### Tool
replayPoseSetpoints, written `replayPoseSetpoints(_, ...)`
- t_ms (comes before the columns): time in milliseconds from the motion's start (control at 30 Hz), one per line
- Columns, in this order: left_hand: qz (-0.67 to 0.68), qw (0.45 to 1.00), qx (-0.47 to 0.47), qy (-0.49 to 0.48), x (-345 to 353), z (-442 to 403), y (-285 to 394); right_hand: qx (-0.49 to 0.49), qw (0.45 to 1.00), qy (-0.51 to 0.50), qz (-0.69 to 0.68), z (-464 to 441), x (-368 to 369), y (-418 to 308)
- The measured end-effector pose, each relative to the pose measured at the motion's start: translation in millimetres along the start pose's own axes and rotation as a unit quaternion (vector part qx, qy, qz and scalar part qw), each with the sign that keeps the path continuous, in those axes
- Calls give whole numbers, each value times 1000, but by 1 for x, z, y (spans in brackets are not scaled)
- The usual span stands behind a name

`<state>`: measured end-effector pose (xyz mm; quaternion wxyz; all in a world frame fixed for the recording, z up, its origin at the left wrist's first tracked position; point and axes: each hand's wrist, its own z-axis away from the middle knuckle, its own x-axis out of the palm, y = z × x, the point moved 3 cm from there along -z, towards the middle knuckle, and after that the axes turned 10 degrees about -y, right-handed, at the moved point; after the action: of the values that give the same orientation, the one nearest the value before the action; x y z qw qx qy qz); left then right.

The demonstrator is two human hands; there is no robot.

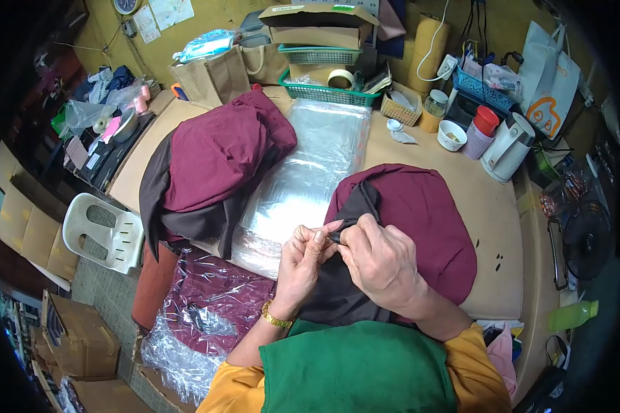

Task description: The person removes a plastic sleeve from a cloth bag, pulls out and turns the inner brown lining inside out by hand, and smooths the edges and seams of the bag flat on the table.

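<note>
A maroon and black garment (pixel 420 206) lies bunched on the table right in front of me. My left hand (pixel 303 258) and my right hand (pixel 382 258) meet over its black part, fingertips almost touching. Both are closed in a pinch on a gathered bit of the black cloth; the fingers hide the exact spot. A second maroon and black garment (pixel 217 155) is heaped to the left, apart from my hands. Between the two garments lies a stack of clear plastic bags (pixel 310 165).
Maroon pieces in clear plastic (pixel 213 296) sit below the table's left edge, near a white plastic chair (pixel 103 230). Along the back stand a green basket (pixel 331 93), a white bowl (pixel 452 135), a red-lidded container (pixel 482 131) and an electric kettle (pixel 508 148).
</note>
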<state>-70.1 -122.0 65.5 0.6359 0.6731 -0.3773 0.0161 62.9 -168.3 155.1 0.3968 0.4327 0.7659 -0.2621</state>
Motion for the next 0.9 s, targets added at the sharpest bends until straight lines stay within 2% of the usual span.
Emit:
replayPoseSetpoints(167, -50, 999, 1, -16, 1, 3, 0, -15, 1000, -10, -12, 0, 0, -2)
replayPoseSetpoints(233, -96, 994, 37, -24, 7, 5, 4, -2, 999, -9, -31, 2, 0, 1)
replayPoseSetpoints(300, -105, 994, 20, -16, 11, 10, 7, 11, 999, -8, -51, 2, 2, 6)
replayPoseSetpoints(367, -116, 993, 3, -9, 10, 11, 8, 137, 942, 21, -305, -5, 11, 27)
replayPoseSetpoints(400, -115, 993, 20, -27, 7, 10, 11, 157, 936, -34, -314, -5, 13, 37)
replayPoseSetpoints(433, -114, 992, 36, -45, 5, 10, 13, 106, 928, -67, -352, -2, 31, 53)
replayPoseSetpoints(467, -95, 995, 37, -7, 4, 9, 20, 153, 897, -117, -399, 7, 49, 68)
replayPoseSetpoints(500, -147, 987, 63, 34, -2, 7, 33, 198, 859, -164, -442, 13, 65, 79)
replayPoseSetpoints(533, -138, 982, 105, 74, -26, 4, 37, 196, 861, -161, -440, 14, 76, 85)
replayPoseSetpoints(567, -128, 974, 145, 115, -51, 3, 38, 207, 868, -94, -441, 18, 83, 91)
replayPoseSetpoints(600, -228, 950, 140, 161, -60, 1, 42, 217, 871, -27, -440, 21, 82, 92)
replayPoseSetpoints(633, -326, 912, 136, 207, -64, -1, 47, 215, 872, -25, -439, 22, 82, 92)
replayPoseSetpoints(667, -376, 897, 149, 177, -60, -4, 46, 243, 843, -41, -478, 22, 83, 89)
replayPoseSetpoints(700, -369, 905, 160, 141, -54, -10, 40, 269, 811, -57, -516, 23, 86, 87)
replayPoseSetpoints(833, -531, 837, 130, 37, -27, -31, 22, 260, 813, -80, -515, 25, 89, 87)
replayPoseSetpoints(900, -526, 835, 154, 48, -16, -39, 35, 218, 854, -97, -462, 25, 84, 84)
